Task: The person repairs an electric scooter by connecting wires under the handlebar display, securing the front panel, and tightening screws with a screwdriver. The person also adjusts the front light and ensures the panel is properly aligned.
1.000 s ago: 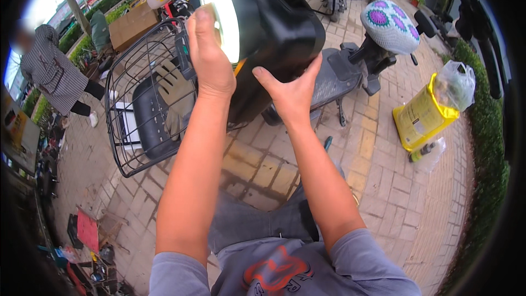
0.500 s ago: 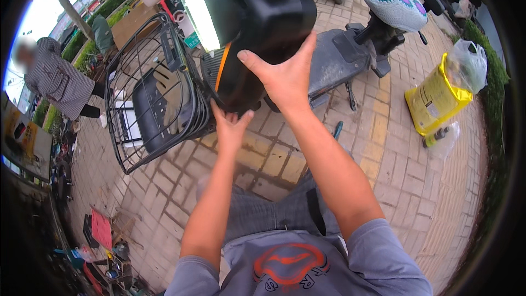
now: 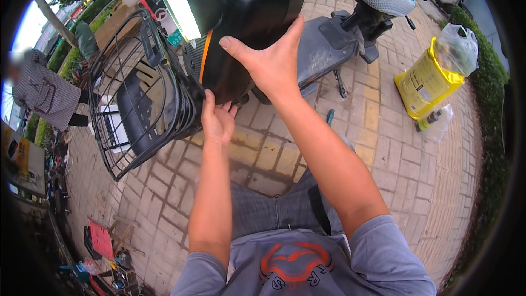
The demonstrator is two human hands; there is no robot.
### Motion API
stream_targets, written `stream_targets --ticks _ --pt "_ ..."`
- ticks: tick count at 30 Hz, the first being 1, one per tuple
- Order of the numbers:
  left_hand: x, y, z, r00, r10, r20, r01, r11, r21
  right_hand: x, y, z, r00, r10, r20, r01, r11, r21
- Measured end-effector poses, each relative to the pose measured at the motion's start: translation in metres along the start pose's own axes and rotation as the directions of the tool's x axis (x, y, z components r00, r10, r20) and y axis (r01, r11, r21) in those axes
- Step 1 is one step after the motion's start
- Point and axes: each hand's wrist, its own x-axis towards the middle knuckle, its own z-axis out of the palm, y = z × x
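Left grip had dropped from headlamp to lower edge of black scooter front cover; I couldn't tell if it clamped. My right grip was splayed against the cover, between wire basket and footboard. Lopsided support risked tilting it.

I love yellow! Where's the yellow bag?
In the head view, the yellow bag stands at the right, on the paving, between the scooter and the hedge.
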Motion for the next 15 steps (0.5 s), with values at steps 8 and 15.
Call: stream_targets --ticks 8,15 --pt "-0.0047 -0.0077 0.0053 0.998 0.06 0.001 -0.06 0.998 -0.004 -0.0011 0.0018 -0.0011 1.0 -0.016 0.006 0.016 1.0 0.018" --pt "-0.001 0.0011 0.0059 0.996 0.019 0.085 -0.013 0.997 -0.074 0.0023 0.0036 -0.0001 0.999 -0.04 0.027 0.039 0.999 0.027"
